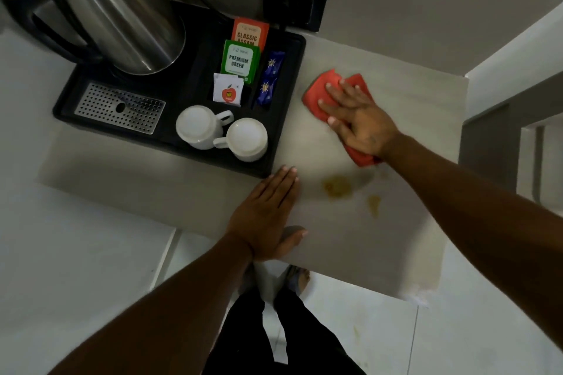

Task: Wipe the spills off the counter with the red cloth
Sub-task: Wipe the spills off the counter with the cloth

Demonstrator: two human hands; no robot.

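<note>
— Where is the red cloth (323, 91)?
— Under my right hand (358, 119), pressed flat with spread fingers. Yellow spills (338, 187) lie nearer me.
— And the left hand (265, 216)?
— Open, palm down on the counter (411, 119).

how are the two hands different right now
The right hand lies flat on the red cloth, far back on the counter; the left hand rests bare on the counter's near edge, beside the black tray. The right hand lies beyond the yellowish spills, the left hand just left of them. Both lie palm down, fingers extended.
</note>
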